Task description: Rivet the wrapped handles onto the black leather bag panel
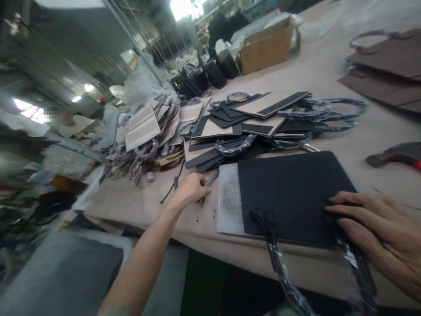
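My left hand [193,188] is closed, its thumb and fingers pinched around a thin metal tool [212,178] low over the table. Its fingers partly hide the tool. My right hand [381,228] lies with outstretched fingers on the right side of a black bag panel [289,188]. Two plastic-wrapped handles hang from that panel over the table's front edge; the left handle [279,263] shows clearly. Under the panel's left end sticks out a pale grey, worn slab [230,199]. A few tiny dark bits lie left of the slab.
Behind the panel lies a pile of black and beige bag panels [230,131]. Farther left is a heap of beige panels [144,127]. A hammer [394,153] rests at right, below brown panels [388,61]. Black bags [213,72] and a cardboard box [266,46] stand behind.
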`<action>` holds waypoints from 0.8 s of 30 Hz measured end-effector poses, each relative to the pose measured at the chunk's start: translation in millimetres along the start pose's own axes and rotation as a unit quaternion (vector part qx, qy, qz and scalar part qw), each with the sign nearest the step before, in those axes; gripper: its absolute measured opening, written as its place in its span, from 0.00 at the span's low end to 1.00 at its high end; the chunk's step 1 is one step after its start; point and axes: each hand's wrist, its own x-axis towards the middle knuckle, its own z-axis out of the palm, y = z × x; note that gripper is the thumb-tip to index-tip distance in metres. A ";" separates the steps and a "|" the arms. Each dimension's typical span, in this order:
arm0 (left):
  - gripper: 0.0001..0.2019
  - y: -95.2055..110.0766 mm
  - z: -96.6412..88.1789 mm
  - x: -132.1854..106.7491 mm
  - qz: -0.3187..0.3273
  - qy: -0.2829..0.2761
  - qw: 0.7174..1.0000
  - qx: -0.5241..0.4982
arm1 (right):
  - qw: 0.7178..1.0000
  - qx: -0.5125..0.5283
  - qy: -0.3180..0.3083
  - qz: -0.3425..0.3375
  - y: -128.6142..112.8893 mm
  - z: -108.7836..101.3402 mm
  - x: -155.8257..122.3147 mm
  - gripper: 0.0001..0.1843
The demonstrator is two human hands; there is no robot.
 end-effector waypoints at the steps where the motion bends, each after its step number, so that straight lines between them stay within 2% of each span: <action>1: 0.07 1.6 -1.3 1.7 -0.001 0.000 1.000 0.002 | 1.000 -0.006 0.005 -0.004 3.0 2.0 -1.2 0.12; 4: 0.05 5.5 -4.1 7.6 -0.003 -0.004 1.000 -0.009 | 1.000 -0.018 0.007 -0.015 5.5 3.7 -2.5 0.12; 8: 0.08 2.0 -7.4 10.6 -0.007 -0.023 0.997 -0.071 | 0.999 -0.024 0.012 -0.025 1.6 2.2 -0.3 0.13; 13: 0.07 -15.9 -9.9 -12.2 -0.005 -0.013 0.978 -0.209 | 0.999 -0.021 0.029 -0.035 -4.9 0.4 3.5 0.12; 15: 0.12 -23.8 -8.1 -24.9 -0.002 0.003 0.956 -0.292 | 0.999 -0.017 0.028 -0.031 -7.2 -0.6 5.2 0.12; 18: 0.21 -33.6 -1.6 -37.4 -0.014 0.045 0.902 -0.429 | 0.999 -0.016 0.032 -0.024 -9.7 -1.7 7.2 0.13; 19: 0.22 -35.8 1.2 -38.9 -0.023 0.062 0.900 -0.430 | 0.999 -0.015 0.033 -0.022 -10.3 -2.0 7.5 0.12; 20: 0.21 -37.4 4.0 -39.0 -0.035 0.079 0.911 -0.404 | 0.999 -0.013 0.034 -0.020 -10.7 -2.2 7.8 0.12; 22: 0.16 -38.9 8.9 -36.0 -0.064 0.107 0.946 -0.299 | 0.999 -0.009 0.038 -0.019 -11.0 -2.4 7.8 0.12; 24: 0.11 -39.3 11.6 -30.9 -0.097 0.130 0.963 -0.214 | 0.999 -0.010 0.041 -0.020 -9.7 -1.9 6.9 0.12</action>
